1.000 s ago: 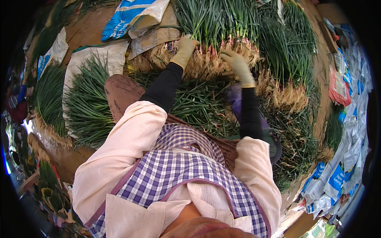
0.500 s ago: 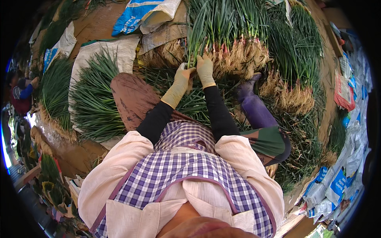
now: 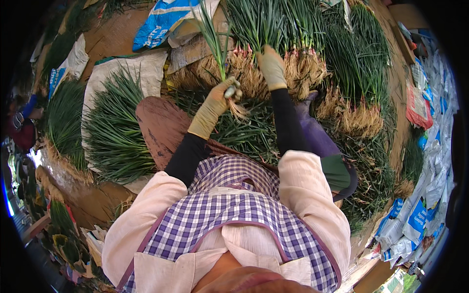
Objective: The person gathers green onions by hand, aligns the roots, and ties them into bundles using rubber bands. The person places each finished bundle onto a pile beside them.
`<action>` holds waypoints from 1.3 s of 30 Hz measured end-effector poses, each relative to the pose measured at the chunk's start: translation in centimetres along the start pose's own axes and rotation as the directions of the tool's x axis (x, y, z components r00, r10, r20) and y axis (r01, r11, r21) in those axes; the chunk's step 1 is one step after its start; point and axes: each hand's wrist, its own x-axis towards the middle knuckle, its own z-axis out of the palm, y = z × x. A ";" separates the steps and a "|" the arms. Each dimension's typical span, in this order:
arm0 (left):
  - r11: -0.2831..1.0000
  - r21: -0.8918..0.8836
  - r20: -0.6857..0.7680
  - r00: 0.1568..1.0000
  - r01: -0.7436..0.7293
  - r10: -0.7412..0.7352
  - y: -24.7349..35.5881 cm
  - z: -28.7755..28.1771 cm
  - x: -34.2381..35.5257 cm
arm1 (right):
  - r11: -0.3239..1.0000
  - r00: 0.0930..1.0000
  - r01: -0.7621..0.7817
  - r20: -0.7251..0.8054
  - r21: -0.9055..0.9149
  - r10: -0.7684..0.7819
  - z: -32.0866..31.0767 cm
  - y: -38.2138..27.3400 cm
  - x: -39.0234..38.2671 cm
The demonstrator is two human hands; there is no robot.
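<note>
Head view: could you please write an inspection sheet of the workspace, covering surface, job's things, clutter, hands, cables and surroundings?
Surface: brown ground, partly covered by loose green leaves.
Job's things: a slim green bunch with its roots hanging down, held; ahead, a row of rooted green plants, leaves pointing away from the person.
Clutter: blue-and-white sack left of the row; pale sack partly under a green pile.
Hands: gloved left hand closed around the slim green bunch; gloved right hand at the row's stems, grip unclear.
Cables: nothing seen.
Surroundings: crumpled bags along the right; another person at far left.
</note>
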 end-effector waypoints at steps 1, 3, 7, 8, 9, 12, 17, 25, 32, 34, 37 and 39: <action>0.995 0.083 -0.085 0.995 0.059 -0.052 -0.2 0.3 0.2 | 0.995 0.995 0.012 -0.093 -0.104 -0.021 0.6 0.0 1.5; 0.987 0.146 -0.135 0.989 0.073 -0.053 -0.8 -0.5 0.3 | 0.984 0.998 -0.063 0.016 -0.164 0.067 2.1 0.5 3.6; 0.967 0.247 -0.306 0.952 0.068 0.011 -0.4 -2.1 0.1 | 0.980 0.987 -0.157 0.057 0.125 0.151 2.6 -0.2 1.1; 0.959 0.274 -0.368 0.929 0.072 0.036 -0.7 -1.1 0.4 | 0.961 0.989 -0.145 0.029 0.234 0.142 2.9 0.8 -0.6; 0.922 0.365 -0.416 0.909 0.132 0.035 -1.3 -1.7 0.6 | 0.953 0.992 -0.109 0.091 0.281 0.087 2.9 0.5 -2.7; 0.832 0.485 -0.480 0.877 0.268 -0.003 -3.6 -4.0 1.8 | 0.869 0.999 0.019 0.031 0.495 -0.039 5.0 -0.1 -7.6; 0.945 0.240 -0.471 0.878 0.222 -0.087 -4.9 -2.3 0.8 | 0.416 0.923 -0.380 0.366 0.826 0.117 5.8 -0.5 -8.9; 0.993 0.039 -0.171 0.980 0.109 -0.100 -4.5 -0.6 0.2 | 0.063 0.834 -0.551 0.552 0.832 -0.001 4.1 0.8 -8.7; 0.995 0.048 0.423 0.901 0.084 -0.097 -1.9 3.0 -0.8 | 0.386 0.681 -0.590 0.694 0.709 -0.234 1.9 1.5 -10.2; 0.996 0.081 0.448 0.894 -0.041 0.000 -0.4 3.6 -0.7 | 0.883 0.566 0.053 0.714 0.466 -0.411 0.3 2.8 -9.7; 0.968 0.246 0.268 0.963 -0.060 -0.008 1.0 3.1 0.7 | 0.999 0.890 0.028 0.457 -0.042 -0.006 -3.0 2.7 -4.5; 0.990 0.137 0.181 0.982 0.033 -0.058 0.5 4.3 2.3 | 0.963 0.952 -0.246 0.157 -0.105 0.261 -4.9 3.9 -1.1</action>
